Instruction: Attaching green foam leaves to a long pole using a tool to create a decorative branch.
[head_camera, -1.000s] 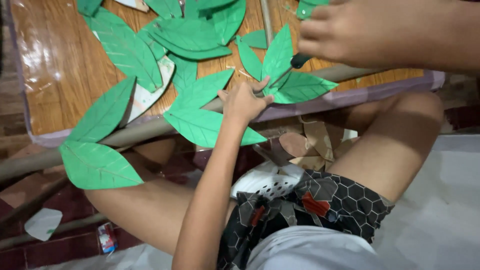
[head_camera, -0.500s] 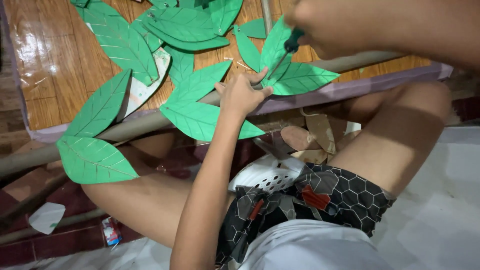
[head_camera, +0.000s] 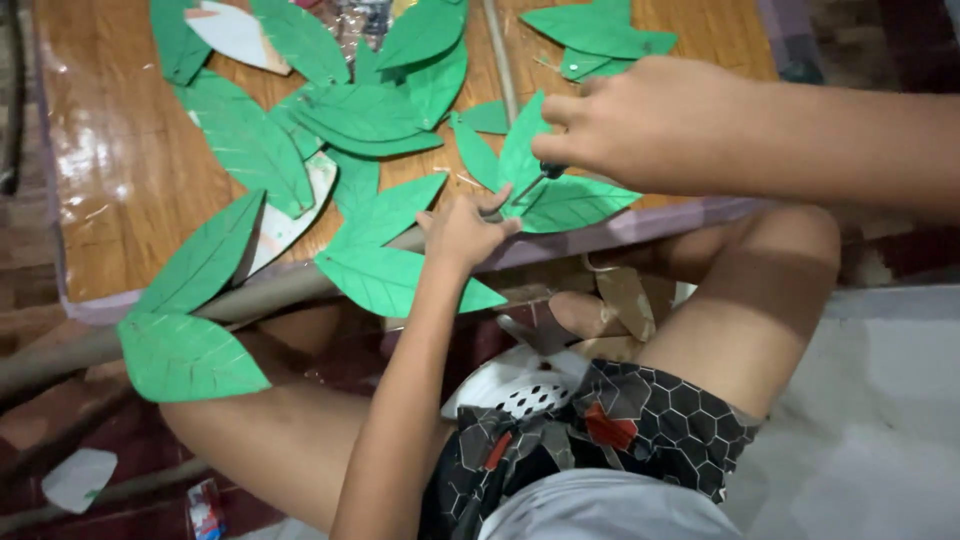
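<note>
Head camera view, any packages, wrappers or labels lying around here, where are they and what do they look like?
Small red, white and blue printed packet: on the dark floor at the bottom left, beside the person's leg; flat and rectangular.
Crinkled clear plastic wrapper: at the top of the wooden table, among the green paper leaves; shiny and see-through.
No signs or screens in view.

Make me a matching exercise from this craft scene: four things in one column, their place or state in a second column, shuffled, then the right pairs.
1. left hand
2. right hand
3. white paper scrap
4. wooden table

a. lies on the floor, lower left
b. bears many green paper leaves
c. presses down at the table's near edge
d. grips a thin dark tool

Pairs: 1-c, 2-d, 3-a, 4-b
</note>
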